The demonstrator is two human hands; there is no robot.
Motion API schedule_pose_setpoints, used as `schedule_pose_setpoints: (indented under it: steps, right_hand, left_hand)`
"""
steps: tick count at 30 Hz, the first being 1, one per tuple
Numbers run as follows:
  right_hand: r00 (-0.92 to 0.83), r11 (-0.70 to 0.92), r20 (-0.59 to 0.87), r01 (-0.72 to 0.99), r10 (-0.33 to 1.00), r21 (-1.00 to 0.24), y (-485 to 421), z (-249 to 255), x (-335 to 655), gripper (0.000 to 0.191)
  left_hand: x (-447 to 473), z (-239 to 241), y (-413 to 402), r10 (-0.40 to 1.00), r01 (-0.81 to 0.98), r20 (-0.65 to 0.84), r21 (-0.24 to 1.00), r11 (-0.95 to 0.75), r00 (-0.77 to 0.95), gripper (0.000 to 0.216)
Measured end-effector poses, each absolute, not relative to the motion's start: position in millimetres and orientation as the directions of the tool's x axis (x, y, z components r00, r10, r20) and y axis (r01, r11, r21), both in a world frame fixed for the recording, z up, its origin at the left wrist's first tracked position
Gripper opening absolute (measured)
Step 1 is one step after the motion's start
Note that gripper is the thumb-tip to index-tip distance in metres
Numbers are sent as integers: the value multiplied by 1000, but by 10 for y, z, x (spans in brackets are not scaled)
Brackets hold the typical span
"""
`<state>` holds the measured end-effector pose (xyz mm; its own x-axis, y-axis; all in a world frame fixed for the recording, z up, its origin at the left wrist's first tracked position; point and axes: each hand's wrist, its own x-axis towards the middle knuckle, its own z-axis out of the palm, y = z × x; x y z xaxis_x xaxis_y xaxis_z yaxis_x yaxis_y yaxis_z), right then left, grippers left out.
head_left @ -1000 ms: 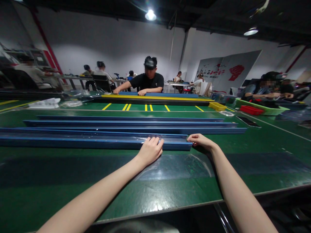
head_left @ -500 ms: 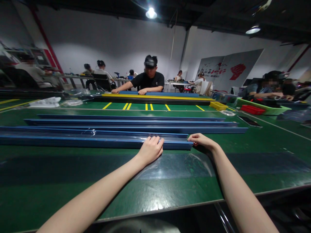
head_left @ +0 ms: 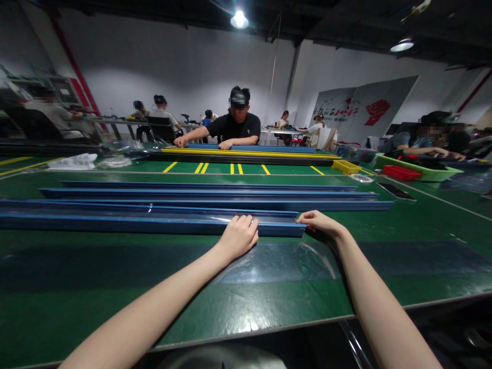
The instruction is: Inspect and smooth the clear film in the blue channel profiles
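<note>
A long blue channel profile lies across the green table, its left end running out of view. A glossy clear plastic strip shows inside its groove. My left hand is closed over the front wall of the channel, fingertips reaching into the groove. At the channel's right end, my right hand has thumb and fingers pinched together against the end. Whatever lies between those fingertips is too small to make out. Behind are more blue profiles, parallel to the first.
Clear film lies flat nearest me on the green table. Across the table a co-worker handles a blue profile behind yellow and black ones. A phone, yellow tray, red tray and green basket stand right.
My hands and the blue channel hold almost the same position. Across the table, the co-worker's hand at the left has shifted slightly further left.
</note>
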<state>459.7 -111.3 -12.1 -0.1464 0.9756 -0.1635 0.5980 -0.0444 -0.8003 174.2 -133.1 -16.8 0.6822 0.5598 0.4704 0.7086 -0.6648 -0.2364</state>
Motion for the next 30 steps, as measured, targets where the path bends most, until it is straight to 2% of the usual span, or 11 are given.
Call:
schedule_pose_setpoints:
  steps: [15,30]
  right_hand:
    - [-148,-49,-184,635,972,-771,-1118,-105,4569,26]
    - [-138,-51,-174,623,975,-781,-1075,-171,4599,30]
  left_hand:
    - [1746,-185,-1316,551,711,486,-244,-659,678,18]
    - [1754,-215,-1264,576,729,500,-185,-659,647,20]
